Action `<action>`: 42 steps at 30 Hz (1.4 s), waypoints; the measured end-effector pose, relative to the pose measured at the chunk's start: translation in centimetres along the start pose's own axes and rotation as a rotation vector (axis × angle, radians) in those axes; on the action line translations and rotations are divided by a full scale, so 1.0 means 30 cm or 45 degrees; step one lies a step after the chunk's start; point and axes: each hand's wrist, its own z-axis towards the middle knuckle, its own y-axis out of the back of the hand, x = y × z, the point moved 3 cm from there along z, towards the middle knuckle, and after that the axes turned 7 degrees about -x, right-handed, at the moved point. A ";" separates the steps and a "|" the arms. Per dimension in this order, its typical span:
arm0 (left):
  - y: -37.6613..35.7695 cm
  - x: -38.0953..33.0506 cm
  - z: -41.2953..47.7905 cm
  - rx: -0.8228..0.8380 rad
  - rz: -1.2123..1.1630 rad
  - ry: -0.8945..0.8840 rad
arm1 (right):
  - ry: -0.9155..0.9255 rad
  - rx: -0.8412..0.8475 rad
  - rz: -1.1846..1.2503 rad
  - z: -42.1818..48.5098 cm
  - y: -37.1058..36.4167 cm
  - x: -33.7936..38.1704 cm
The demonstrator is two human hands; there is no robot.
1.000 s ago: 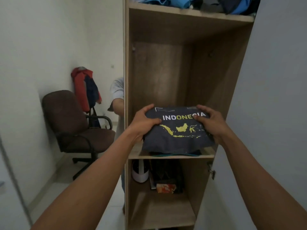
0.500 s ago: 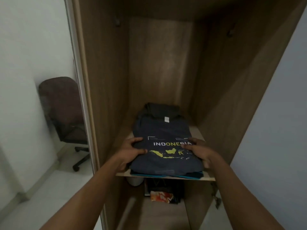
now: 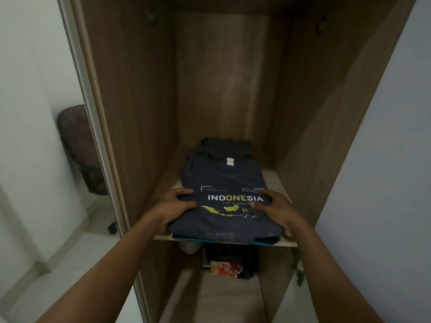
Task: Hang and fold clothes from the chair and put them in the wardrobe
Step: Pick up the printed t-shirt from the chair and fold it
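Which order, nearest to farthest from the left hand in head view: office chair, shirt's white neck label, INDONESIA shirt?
1. INDONESIA shirt, gripped by the left hand.
2. White neck label, farther back on it.
3. Office chair, outside the wardrobe, left.

Home bedroom: wood wardrobe (image 3: 130,94), folded clothes (image 3: 224,183), chair (image 3: 77,145).

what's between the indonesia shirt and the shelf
Head view: more folded clothes. Under the shirt, a dark garment pokes out at the back and a teal garment shows its edge at the front, above the shelf.
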 end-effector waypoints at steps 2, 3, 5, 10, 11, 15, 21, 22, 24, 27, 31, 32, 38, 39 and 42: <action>-0.003 -0.012 -0.006 0.049 0.076 -0.052 | 0.011 0.028 -0.022 -0.013 0.008 0.012; -0.005 -0.016 -0.006 0.074 0.143 -0.098 | 0.020 0.047 -0.025 -0.017 0.008 0.014; -0.009 -0.016 -0.004 0.090 0.236 -0.171 | 0.066 0.073 -0.050 -0.032 -0.002 0.011; -0.023 -0.008 -0.002 0.074 0.218 -0.181 | 0.114 -0.043 -0.109 -0.059 -0.001 -0.029; -0.023 -0.008 0.001 0.076 0.252 -0.180 | 0.108 -0.030 -0.125 -0.064 -0.002 -0.034; -0.012 -0.024 0.017 0.071 0.340 -0.133 | 0.102 0.039 -0.274 -0.042 0.010 -0.022; -0.024 -0.092 0.119 -0.224 0.113 -0.070 | 0.083 -0.048 -0.251 0.065 -0.002 0.053; -0.029 -0.103 0.149 -0.287 0.090 -0.067 | 0.068 -0.072 -0.223 0.097 -0.009 0.064; -0.038 -0.118 0.221 -0.353 0.072 -0.085 | 0.048 -0.141 -0.138 0.163 -0.023 0.084; -0.051 -0.123 0.312 -0.338 0.224 -0.074 | 0.063 -0.259 -0.086 0.263 -0.045 0.093; -0.061 -0.147 0.385 -0.361 0.217 -0.188 | 0.160 -0.392 0.049 0.344 -0.051 0.106; -0.059 -0.152 0.396 -0.356 0.119 -0.202 | 0.207 -0.445 0.115 0.359 -0.043 0.109; -0.058 -0.113 0.446 -0.405 -0.002 -0.019 | 0.041 -0.326 -0.027 0.410 -0.050 0.028; -0.060 -0.117 0.453 -0.401 -0.026 0.002 | 0.033 -0.324 -0.010 0.421 -0.048 0.025; -0.064 -0.126 0.481 -0.358 -0.033 -0.010 | 0.059 -0.376 0.060 0.461 -0.034 0.049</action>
